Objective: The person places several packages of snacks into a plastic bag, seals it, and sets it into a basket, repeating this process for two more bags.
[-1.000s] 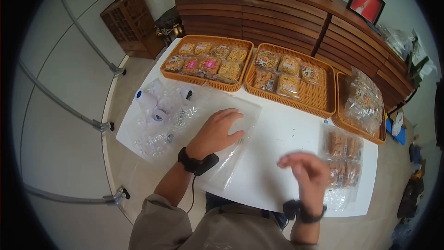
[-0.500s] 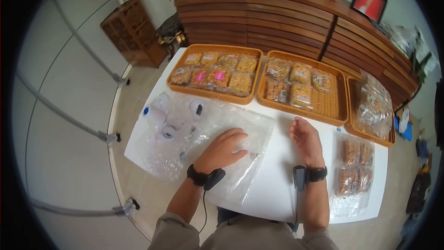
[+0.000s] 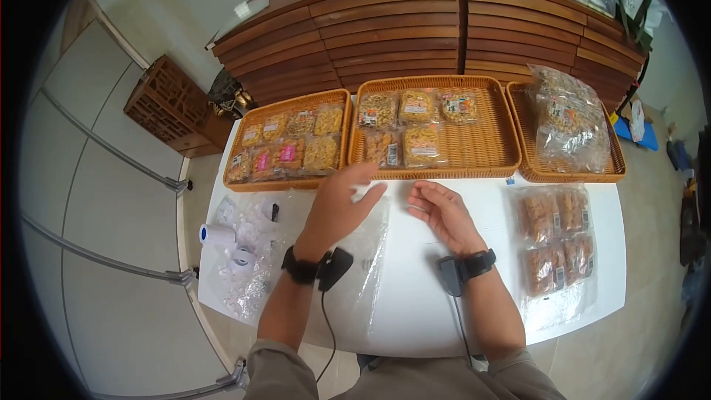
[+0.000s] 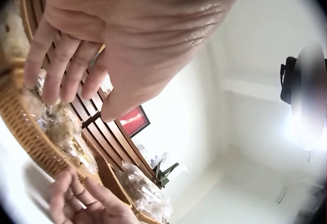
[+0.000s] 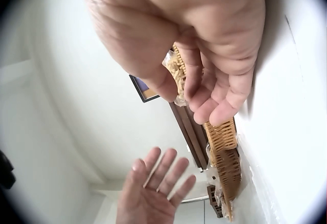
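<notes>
In the head view my left hand [image 3: 337, 207] is raised over clear plastic sheeting [image 3: 348, 274], close to the front of the left wicker basket [image 3: 285, 182]. Its fingers are spread with nothing in them. My right hand [image 3: 444, 215] hovers over the white table, in front of the middle basket [image 3: 444, 173], its fingers loosely bent and holding nothing. The left wrist view has my left hand [image 4: 117, 40] above packaged snacks [image 4: 66, 132]. In the right wrist view my right hand [image 5: 189, 45] has relaxed, bent fingers. Packs of nut snacks [image 3: 322, 154] lie in the left basket.
Four-part brown snack packs [image 3: 548, 215] lie at the table's right side. A third basket [image 3: 533, 169] holds a pile of bagged snacks [image 3: 570, 122]. White rolls [image 3: 219, 234] and crumpled plastic lie at the left. Behind stands a wooden cabinet [image 3: 385, 30].
The head view has turned, so baskets and table lie differently in it. My left hand has lifted toward the left and middle baskets; my right hand has come nearer to it.
</notes>
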Demonstrator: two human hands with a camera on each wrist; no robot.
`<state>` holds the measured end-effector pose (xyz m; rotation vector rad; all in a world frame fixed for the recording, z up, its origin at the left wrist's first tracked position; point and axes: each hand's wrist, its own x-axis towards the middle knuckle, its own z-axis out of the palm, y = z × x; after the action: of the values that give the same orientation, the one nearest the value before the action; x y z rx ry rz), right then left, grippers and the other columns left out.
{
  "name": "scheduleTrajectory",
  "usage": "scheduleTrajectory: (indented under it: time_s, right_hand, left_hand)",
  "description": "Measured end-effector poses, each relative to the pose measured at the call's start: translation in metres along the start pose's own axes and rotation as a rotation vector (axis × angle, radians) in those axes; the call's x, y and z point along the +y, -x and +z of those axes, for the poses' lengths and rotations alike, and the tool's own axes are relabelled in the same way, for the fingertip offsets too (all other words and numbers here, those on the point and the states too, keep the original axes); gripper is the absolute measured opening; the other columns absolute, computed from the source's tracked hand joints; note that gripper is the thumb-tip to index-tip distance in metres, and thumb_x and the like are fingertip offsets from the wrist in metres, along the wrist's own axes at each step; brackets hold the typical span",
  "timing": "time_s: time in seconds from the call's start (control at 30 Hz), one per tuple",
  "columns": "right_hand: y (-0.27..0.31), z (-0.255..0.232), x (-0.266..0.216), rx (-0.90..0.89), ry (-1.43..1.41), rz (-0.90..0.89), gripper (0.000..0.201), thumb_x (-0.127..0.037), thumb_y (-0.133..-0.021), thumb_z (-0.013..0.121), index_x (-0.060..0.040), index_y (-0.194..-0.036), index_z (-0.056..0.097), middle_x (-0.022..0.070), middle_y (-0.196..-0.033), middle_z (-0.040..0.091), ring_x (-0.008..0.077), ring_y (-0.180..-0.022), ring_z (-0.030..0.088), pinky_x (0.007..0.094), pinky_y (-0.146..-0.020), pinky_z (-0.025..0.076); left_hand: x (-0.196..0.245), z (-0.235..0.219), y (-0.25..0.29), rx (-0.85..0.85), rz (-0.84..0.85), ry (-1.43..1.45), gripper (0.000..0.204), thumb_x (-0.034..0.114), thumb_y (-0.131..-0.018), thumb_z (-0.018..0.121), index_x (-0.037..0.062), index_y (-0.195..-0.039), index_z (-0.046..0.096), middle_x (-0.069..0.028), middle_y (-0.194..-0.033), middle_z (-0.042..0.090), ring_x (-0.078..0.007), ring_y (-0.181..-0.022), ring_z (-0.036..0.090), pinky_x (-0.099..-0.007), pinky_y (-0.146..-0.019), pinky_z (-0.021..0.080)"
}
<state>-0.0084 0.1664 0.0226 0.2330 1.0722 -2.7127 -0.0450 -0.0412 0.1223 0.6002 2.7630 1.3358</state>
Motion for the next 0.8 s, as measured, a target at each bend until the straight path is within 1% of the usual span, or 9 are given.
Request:
scheduleTrajectory:
  time_s: [0.03,0.13,0.23,0.33,0.37,0.47,0.67,0.77,0.8]
  right_hand:
    - [0.0,0.0,0.0,-0.002,0.005,0.003,0.024,-0.012,-0.101,0.056,0.0024,-0.119,0.06,0.0094,-0.107,0.068,0.016,-0.097,0.067,0.0309,-0.089,0.058]
    - [-0.002,-0.004,-0.001,-0.016,-0.006,0.026,0.023,-0.012,-0.101,0.056,0.0022,-0.119,0.06,0.0095,-0.108,0.068,0.0161,-0.097,0.067,0.031,-0.089,0.058]
    - [-0.003,-0.008,-0.002,-0.018,-0.035,0.02,0.023,-0.011,-0.101,0.056,0.0026,-0.118,0.06,0.0099,-0.108,0.068,0.0167,-0.097,0.068,0.0314,-0.089,0.058]
    - [-0.005,-0.01,-0.002,-0.023,-0.051,0.016,0.023,-0.011,-0.101,0.055,0.0028,-0.118,0.06,0.0102,-0.108,0.068,0.017,-0.097,0.068,0.0315,-0.088,0.058]
    - [-0.005,-0.01,-0.001,-0.024,-0.057,0.016,0.023,-0.011,-0.101,0.055,0.0029,-0.119,0.06,0.0103,-0.108,0.067,0.0171,-0.097,0.068,0.0316,-0.088,0.058]
    - [-0.006,-0.009,-0.002,-0.01,-0.053,0.026,0.023,-0.011,-0.101,0.055,0.0028,-0.119,0.06,0.0104,-0.108,0.067,0.0172,-0.098,0.068,0.0316,-0.088,0.058]
    - [-0.005,-0.007,-0.003,-0.021,-0.064,0.024,0.023,-0.012,-0.101,0.056,0.0029,-0.118,0.06,0.0102,-0.107,0.067,0.0166,-0.097,0.068,0.0312,-0.089,0.058]
    - [-0.005,-0.008,-0.003,-0.031,-0.065,0.025,0.023,-0.012,-0.101,0.056,0.0026,-0.118,0.06,0.0098,-0.107,0.067,0.016,-0.097,0.067,0.0309,-0.088,0.057]
    - [-0.005,-0.008,-0.003,-0.03,-0.065,0.025,0.023,-0.012,-0.101,0.057,0.0025,-0.118,0.06,0.0098,-0.106,0.067,0.0159,-0.097,0.067,0.0308,-0.088,0.057]
  left_hand:
    - [0.006,0.009,-0.015,0.019,-0.002,0.045,0.042,0.017,-0.087,0.075,-0.0003,-0.123,0.062,-0.0152,-0.113,0.071,-0.022,-0.101,0.069,-0.0335,-0.083,0.055]
    - [0.018,0.031,-0.06,-0.017,-0.016,-0.026,0.051,0.026,-0.085,0.077,-0.0005,-0.126,0.06,-0.0193,-0.114,0.07,-0.0259,-0.101,0.069,-0.034,-0.083,0.055]
    - [0.001,0.06,-0.093,0.021,0.095,-0.171,0.066,0.04,-0.08,0.079,0.0002,-0.129,0.059,-0.0246,-0.124,0.063,-0.0319,-0.112,0.064,-0.0384,-0.092,0.052]
    - [0.006,0.079,-0.1,-0.034,0.045,-0.347,0.078,0.05,-0.075,0.079,0.0026,-0.133,0.056,-0.0259,-0.135,0.054,-0.0366,-0.126,0.053,-0.0437,-0.102,0.046]
    - [0.007,0.083,-0.1,-0.101,-0.001,-0.283,0.085,0.053,-0.072,0.079,0.0048,-0.137,0.053,-0.0241,-0.139,0.047,-0.0372,-0.134,0.044,-0.0462,-0.107,0.041]
    - [0.011,0.094,-0.097,-0.061,-0.048,-0.35,0.085,0.053,-0.071,0.079,0.0063,-0.137,0.053,-0.0218,-0.137,0.048,-0.0372,-0.132,0.046,-0.0458,-0.106,0.041]
    - [-0.008,0.095,-0.107,-0.016,0.0,-0.272,0.085,0.048,-0.07,0.082,0.003,-0.137,0.052,-0.0221,-0.136,0.048,-0.0375,-0.128,0.048,-0.0446,-0.106,0.041]
    - [-0.014,0.096,-0.108,0.05,0.029,-0.23,0.085,0.043,-0.071,0.084,0.0008,-0.137,0.051,-0.0228,-0.137,0.048,-0.0345,-0.13,0.047,-0.0433,-0.106,0.041]
    - [-0.015,0.095,-0.108,0.024,0.0,-0.212,0.084,0.043,-0.071,0.083,0.0004,-0.137,0.051,-0.0232,-0.138,0.048,-0.0341,-0.13,0.048,-0.0429,-0.106,0.041]
